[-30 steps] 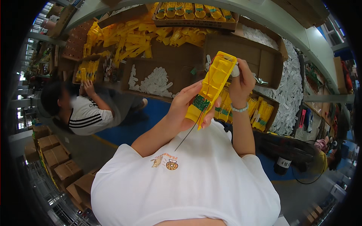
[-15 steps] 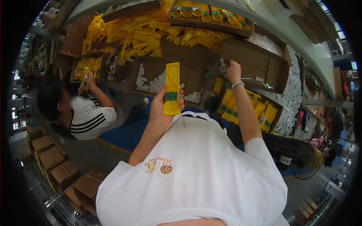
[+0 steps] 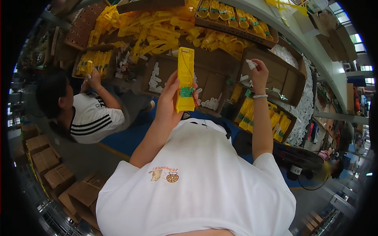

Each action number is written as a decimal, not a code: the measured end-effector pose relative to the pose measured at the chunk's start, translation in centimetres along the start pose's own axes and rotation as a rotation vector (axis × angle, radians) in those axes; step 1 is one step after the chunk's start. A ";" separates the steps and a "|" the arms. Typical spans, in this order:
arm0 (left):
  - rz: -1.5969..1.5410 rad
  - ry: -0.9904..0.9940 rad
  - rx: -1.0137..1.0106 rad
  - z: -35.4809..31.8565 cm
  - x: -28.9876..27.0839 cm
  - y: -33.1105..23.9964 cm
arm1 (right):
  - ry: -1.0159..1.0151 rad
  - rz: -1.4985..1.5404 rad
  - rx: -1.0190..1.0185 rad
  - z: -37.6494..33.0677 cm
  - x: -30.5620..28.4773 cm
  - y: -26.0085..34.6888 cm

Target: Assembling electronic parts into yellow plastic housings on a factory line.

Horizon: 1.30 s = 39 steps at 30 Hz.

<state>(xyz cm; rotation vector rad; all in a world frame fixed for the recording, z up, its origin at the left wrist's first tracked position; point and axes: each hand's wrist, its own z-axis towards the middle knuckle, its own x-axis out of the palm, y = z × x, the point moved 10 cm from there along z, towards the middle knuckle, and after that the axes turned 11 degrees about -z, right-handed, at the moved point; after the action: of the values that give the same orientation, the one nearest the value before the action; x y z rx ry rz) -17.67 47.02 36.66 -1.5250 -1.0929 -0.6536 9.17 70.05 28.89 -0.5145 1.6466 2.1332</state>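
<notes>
Workshop backdrop, busy: loose yellow parts (image 3: 157, 29) heaped at the far side, stacked brown boxes (image 3: 45, 155) on the floor at left, co-worker (image 3: 96, 120) seated at left. Left hand (image 3: 168, 94) wraps the lower half of a long yellow housing (image 3: 186, 61), fingertips showing at its right edge; housing is roughly upright in front of the chest, hollow side facing the camera, green circuit board (image 3: 186, 92) near its lower end. Right hand (image 3: 260, 72) pinches a small white piece (image 3: 251, 64) above a shallow carton (image 3: 289, 78); exact kind too small to tell. Main risk, my judgement: thin wire (image 3: 191, 70) along the housing could snag or pull off the board if fingers or a carton edge catch it; its lower end is hard to make out. Board looks lightly seated, so tilting might shift it; attachment can't be confirmed. White piece, held by fingertips only, could slip and get lost among the similar white parts (image 3: 212, 103) in the middle carton.
</notes>
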 end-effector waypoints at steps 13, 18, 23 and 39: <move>0.116 0.182 0.121 3.1 5.8 0.1 | 0.285 0.671 -0.119 -11.6 -2.4 21.1; 0.307 0.195 0.235 2.0 7.0 -0.8 | 0.432 0.375 -0.319 -13.0 -0.9 24.3; 0.388 0.225 0.326 1.4 7.2 -1.3 | 0.367 0.447 -0.218 -13.4 -0.7 24.9; 0.507 0.239 0.393 0.4 7.9 -1.7 | 0.296 0.588 -0.254 -12.7 -0.6 25.8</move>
<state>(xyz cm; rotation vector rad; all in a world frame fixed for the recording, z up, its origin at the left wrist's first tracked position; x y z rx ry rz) -15.92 49.72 44.13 -1.2687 -0.5734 -0.2403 -3.07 51.78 47.38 -0.4790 1.8662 2.8337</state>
